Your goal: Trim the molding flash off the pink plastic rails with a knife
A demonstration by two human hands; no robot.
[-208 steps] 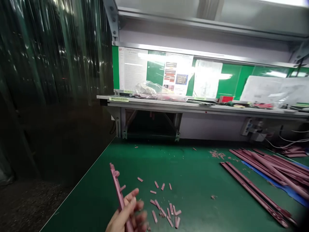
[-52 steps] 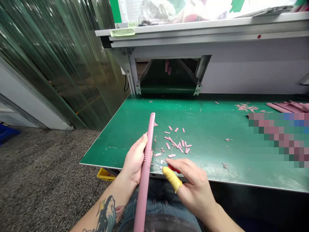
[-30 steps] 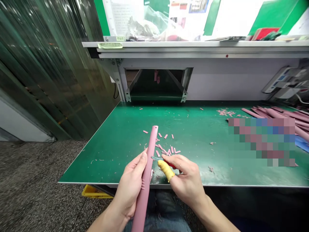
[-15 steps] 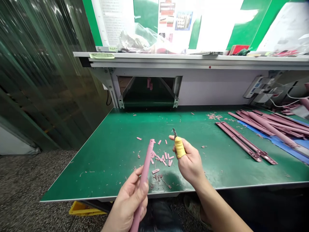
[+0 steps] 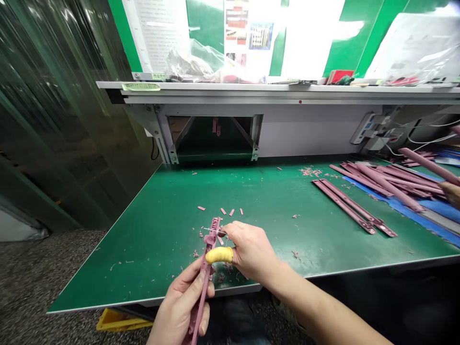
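Observation:
My left hand [image 5: 187,292] is closed around a long, narrow pink plastic strip [image 5: 200,306], which tilts up and away with its ribbed, hollow side showing. My right hand [image 5: 251,249] is closed on a small knife [image 5: 216,231]. Only a thin bright line of its blade shows, across the far end of the strip; the rest is hidden by the fingers. A yellow finger cover [image 5: 219,255] sits on the right thumb, which lies against the strip. Small pink offcuts [image 5: 232,212] and shavings lie on the green table around the hands.
Two pink strips [image 5: 345,206] lie to the right. Beyond them, a pile of strips [image 5: 391,179] rests on blue sheeting [image 5: 417,218]. At the right edge another person's hand [image 5: 451,191] holds a strip. A chute [image 5: 215,143] opens under the shelf [image 5: 280,87].
My left hand has turned the strip from its smooth side to its ribbed side. My right hand has moved left with the knife, bringing it onto the strip's far end.

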